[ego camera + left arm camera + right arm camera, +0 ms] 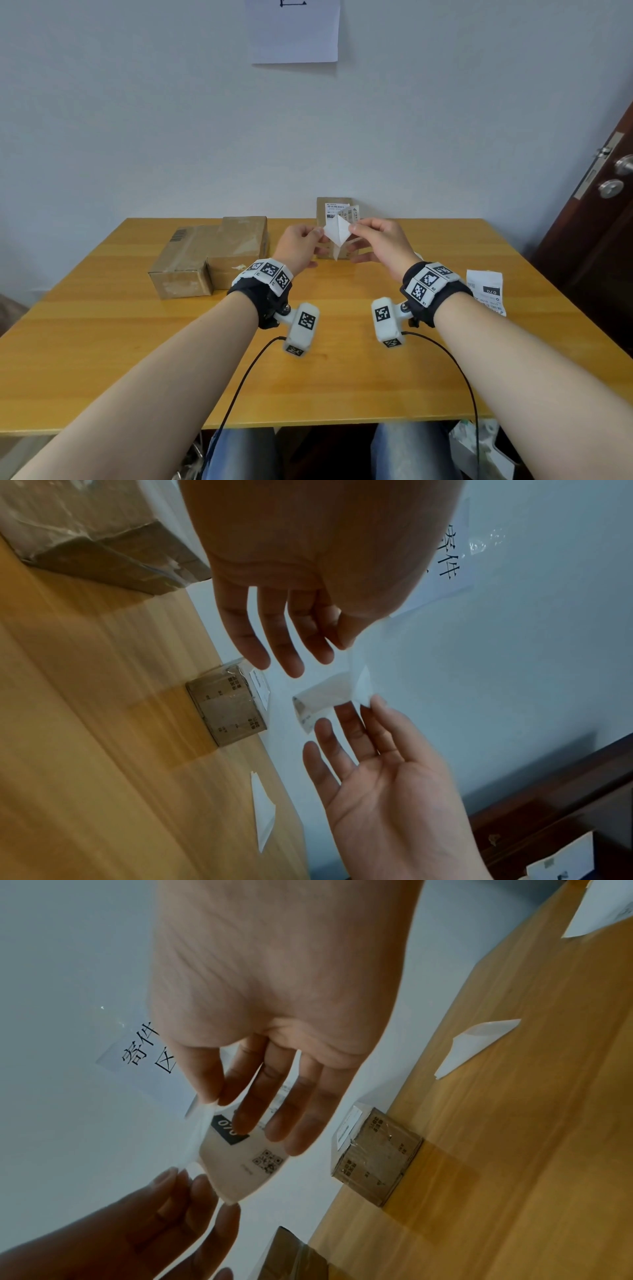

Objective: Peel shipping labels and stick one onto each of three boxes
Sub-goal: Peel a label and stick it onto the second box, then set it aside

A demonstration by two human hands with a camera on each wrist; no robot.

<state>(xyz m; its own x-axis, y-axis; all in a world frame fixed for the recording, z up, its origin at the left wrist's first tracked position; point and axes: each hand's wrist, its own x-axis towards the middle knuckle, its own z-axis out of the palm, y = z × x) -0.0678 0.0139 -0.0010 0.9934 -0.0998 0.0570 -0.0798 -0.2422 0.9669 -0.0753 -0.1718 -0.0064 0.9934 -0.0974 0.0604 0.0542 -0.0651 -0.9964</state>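
Both hands hold one shipping label in the air above the table's far middle. My left hand pinches its left corner and my right hand pinches its right corner. In the right wrist view the label shows a black "070" patch and a QR code, with a thin white layer parting from it at the pinch. Which hand has which layer I cannot tell. A small brown box behind the hands carries a label on top. Two larger boxes lie side by side at the left.
More printed labels lie on the table to the right of my right wrist. A loose white scrap of backing lies on the wood near the small box. A door stands at the far right.
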